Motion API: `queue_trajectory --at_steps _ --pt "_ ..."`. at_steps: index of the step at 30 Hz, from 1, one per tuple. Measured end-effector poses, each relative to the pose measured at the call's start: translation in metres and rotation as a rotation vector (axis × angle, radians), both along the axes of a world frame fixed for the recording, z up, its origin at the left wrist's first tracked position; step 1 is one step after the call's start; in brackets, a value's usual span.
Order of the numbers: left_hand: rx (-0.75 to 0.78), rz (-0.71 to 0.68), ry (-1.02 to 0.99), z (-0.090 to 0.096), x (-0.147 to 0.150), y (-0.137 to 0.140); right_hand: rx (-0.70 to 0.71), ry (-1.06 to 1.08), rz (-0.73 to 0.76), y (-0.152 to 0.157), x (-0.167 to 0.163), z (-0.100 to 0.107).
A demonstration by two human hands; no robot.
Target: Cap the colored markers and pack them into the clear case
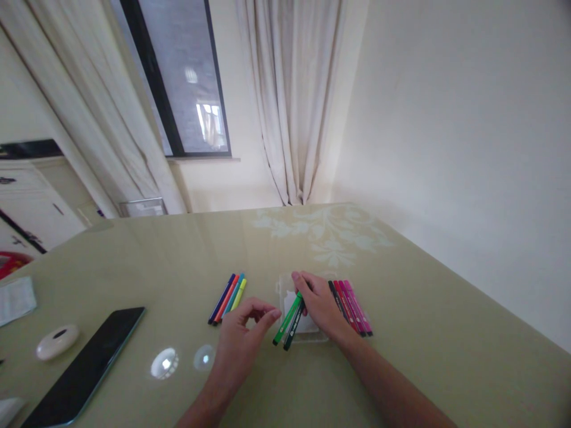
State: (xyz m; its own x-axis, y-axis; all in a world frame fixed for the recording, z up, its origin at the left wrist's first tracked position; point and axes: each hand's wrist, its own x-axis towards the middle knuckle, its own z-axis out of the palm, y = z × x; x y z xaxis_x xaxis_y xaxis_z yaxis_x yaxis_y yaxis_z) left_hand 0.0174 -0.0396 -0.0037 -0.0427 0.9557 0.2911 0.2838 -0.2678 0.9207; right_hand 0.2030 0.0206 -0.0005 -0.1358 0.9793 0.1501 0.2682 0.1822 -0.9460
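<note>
My right hand [317, 302] is closed round two markers, a bright green marker [288, 318] and a dark marker [293, 328], both slanting down toward me. They are held over a clear plastic case [316, 340] with a white sheet in it, partly hidden by the hand. My left hand [245, 333] is just left of the markers' lower ends, thumb and forefinger tips brought together with nothing visible between them. Beyond it lie several markers [227, 297] in dark blue, orange-red, teal and yellow. Right of the case is a row of black, red and pink markers [350, 308].
On the left of the table [178, 255] lie a dark-screened tablet or phone [89, 368], a white oval object [57, 342] and a pale packet [16, 300]. A wall [468, 178] runs along the right edge. Curtains [294, 101] and a window [182, 77] are behind.
</note>
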Motion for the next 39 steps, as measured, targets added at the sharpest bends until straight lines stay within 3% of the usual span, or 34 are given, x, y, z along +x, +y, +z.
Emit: queue_trajectory --at_steps 4,8,13,16,21,25,28,32,39 --pt "0.237 -0.018 0.415 -0.012 0.002 -0.003 -0.010 0.029 0.064 -0.007 -0.009 -0.001" --pt "0.338 -0.056 0.651 -0.031 0.003 -0.001 0.054 0.016 0.094 -0.015 -0.017 -0.001" --pt "0.299 0.004 0.897 -0.047 -0.010 0.013 -0.051 0.188 0.146 -0.009 -0.017 -0.004" --pt "0.257 0.134 0.982 -0.049 -0.024 0.022 -0.040 0.193 0.027 0.004 -0.002 -0.005" --pt "0.234 0.230 1.109 -0.053 -0.040 0.029 0.161 -0.213 -0.287 0.029 0.041 -0.003" --pt "0.254 0.265 1.242 -0.051 -0.038 0.028 0.156 -0.632 -0.383 0.033 0.056 -0.003" --pt "0.264 0.268 1.279 -0.045 -0.036 0.025 0.157 -0.829 -0.399 0.031 0.052 -0.005" --pt "0.230 0.292 1.262 -0.039 -0.038 0.025 0.192 -0.929 -0.358 0.029 0.048 -0.008" --pt "0.119 0.418 1.179 -0.035 -0.055 0.032 0.239 -0.925 -0.299 0.032 0.048 -0.012"
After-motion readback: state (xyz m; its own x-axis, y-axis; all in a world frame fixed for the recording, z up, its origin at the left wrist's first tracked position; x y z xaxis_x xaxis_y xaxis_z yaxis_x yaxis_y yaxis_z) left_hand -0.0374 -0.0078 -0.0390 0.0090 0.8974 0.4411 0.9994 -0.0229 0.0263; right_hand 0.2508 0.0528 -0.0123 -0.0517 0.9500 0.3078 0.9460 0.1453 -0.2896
